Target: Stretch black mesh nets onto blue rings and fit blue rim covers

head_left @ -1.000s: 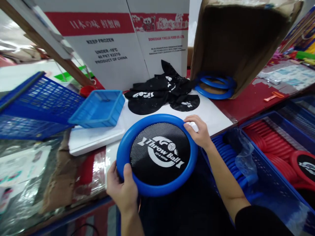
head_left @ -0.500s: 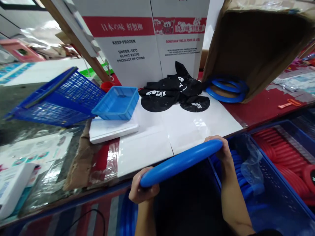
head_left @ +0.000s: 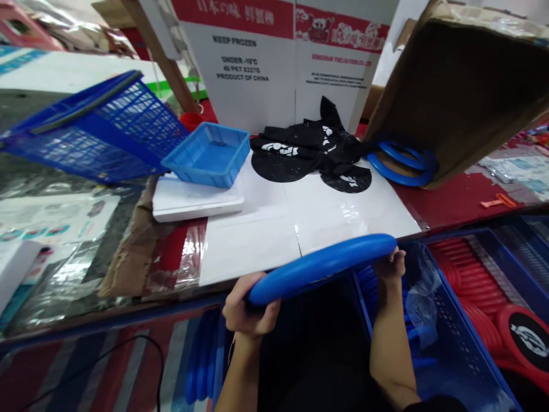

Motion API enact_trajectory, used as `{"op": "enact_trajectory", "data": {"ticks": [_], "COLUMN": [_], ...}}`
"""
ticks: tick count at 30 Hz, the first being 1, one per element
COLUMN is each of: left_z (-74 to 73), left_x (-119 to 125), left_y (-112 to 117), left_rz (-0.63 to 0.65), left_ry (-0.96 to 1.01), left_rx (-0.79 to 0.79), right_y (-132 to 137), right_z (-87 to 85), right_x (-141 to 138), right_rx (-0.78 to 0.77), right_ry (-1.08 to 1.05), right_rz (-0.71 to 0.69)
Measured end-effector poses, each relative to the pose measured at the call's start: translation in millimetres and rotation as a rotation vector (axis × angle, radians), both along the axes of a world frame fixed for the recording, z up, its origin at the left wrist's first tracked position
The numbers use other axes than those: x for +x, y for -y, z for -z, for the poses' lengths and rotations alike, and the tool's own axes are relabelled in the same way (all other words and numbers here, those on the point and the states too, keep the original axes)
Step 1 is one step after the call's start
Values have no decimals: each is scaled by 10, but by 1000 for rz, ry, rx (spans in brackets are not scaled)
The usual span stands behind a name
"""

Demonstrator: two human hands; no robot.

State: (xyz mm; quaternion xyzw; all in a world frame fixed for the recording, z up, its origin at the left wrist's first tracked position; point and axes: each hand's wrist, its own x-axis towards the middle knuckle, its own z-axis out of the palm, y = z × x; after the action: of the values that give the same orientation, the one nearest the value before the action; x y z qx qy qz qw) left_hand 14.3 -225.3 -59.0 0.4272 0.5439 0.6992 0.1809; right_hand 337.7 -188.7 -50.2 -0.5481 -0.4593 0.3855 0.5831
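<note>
I hold a blue ring disc (head_left: 321, 264) edge-on in front of me, just off the table's near edge, so its black mesh face is hidden. My left hand (head_left: 245, 312) is wrapped round its left end. My right hand (head_left: 389, 265) grips its right end from below. A heap of black mesh covers (head_left: 309, 154) printed in white lies at the back of the white board (head_left: 334, 220). Loose blue rings (head_left: 403, 163) rest in the mouth of a tipped brown carton (head_left: 463, 91).
A small light-blue tray (head_left: 208, 155) sits on a white slab, beside a tilted dark-blue basket (head_left: 90, 131). White frozen-food cartons (head_left: 278, 63) stand behind. At right, a blue crate (head_left: 467, 355) holds blue rings, red rings (head_left: 476, 292) and a plastic bag. More blue rings (head_left: 201, 360) stand below left.
The disc, lying face-up on the board a second ago, has been lifted off, tipped edge-on and drawn toward me. Both hands stayed on its rim. My view swung left.
</note>
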Motion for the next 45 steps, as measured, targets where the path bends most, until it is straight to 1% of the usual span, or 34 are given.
{"op": "enact_trajectory", "data": {"ticks": [2,3,4,5,6,8,10,12,13,14,15,16,17,19,20,22,24,25,26,27,28,29,30,31,32,33,34,36,38,40,42,43,45], "left_z": [-186,-260,-314,-344,-347,-278,-139,20,92,155,208,252,286,334,353,393,450,486,525,565,606,645,681,713,740,761,774,772,720,611,455,366,188], "left_x": [32,36,32,23,12,5,40,109,134,137,106,34,-81,-414,-607,-981,-1282,-1399,-1496,-1577,-1647,-1708,-1761,-1809,-1853,-1897,-1945,-2074,-2263,-2500,-2736,-2838,-2990], "left_y": [-16,-31,-48,-62,-69,-52,10,92,130,163,193,222,255,352,419,581,754,838,916,990,1057,1119,1174,1221,1260,1292,1318,1364,1422,1506,1608,1659,1750], "left_rz": [158,248,329,389,418,404,349,283,234,167,95,31,-32,-106,-159,-128,-94,-99,-113,-134,-156,-169,-170,-167,-164,-171,-192,-263,-321,-352,-375,-382,-367], "left_ry": [155,263,384,505,617,774,842,879,903,934,967,991,1001,966,923,818,727,696,676,661,646,628,605,577,547,517,489,427,332,200,71,23,-42], "left_rx": [-216,-310,-381,-419,-426,-388,-352,-373,-389,-393,-374,-339,-298,-261,-281,-390,-477,-505,-523,-533,-543,-562,-597,-639,-683,-722,-748,-772,-800,-837,-879,-903,-962], "right_y": [26,37,45,49,46,29,18,60,110,179,261,346,425,534,557,552,529,529,541,566,604,650,700,749,795,837,875,945,1010,1066,1113,1135,1187], "right_z": [15,-10,-55,-116,-184,-305,-350,-299,-253,-206,-169,-149,-150,-200,-232,-262,-198,-130,-46,42,124,192,240,268,278,277,273,283,344,461,622,713,901], "right_x": [41,44,32,7,-32,-146,-296,-464,-552,-643,-741,-848,-969,-1257,-1422,-1760,-2033,-2117,-2159,-2158,-2125,-2073,-2017,-1974,-1955,-1968,-2014,-2190,-2422,-2635,-2784,-2830,-2873], "right_rx": [71,114,126,126,126,162,233,313,339,341,322,284,235,164,149,137,113,67,-9,-108,-220,-327,-419,-494,-548,-587,-614,-631,-605,-550,-481,-457,-440], "right_ry": [-71,-99,-87,-59,-37,-39,-82,-100,-84,-60,-28,10,40,62,45,-20,-136,-205,-289,-387,-498,-604,-684,-729,-742,-732,-709,-663,-579,-404,-231,-191,-196], "right_rz": [74,79,56,33,17,14,30,67,64,33,-33,-150,-307,-716,-941,-1375,-1658,-1756,-1820,-1837,-1788,-1678,-1532,-1389,-1278,-1215,-1202,-1231,-1270,-1273,-1219,-1199,-1218]}}
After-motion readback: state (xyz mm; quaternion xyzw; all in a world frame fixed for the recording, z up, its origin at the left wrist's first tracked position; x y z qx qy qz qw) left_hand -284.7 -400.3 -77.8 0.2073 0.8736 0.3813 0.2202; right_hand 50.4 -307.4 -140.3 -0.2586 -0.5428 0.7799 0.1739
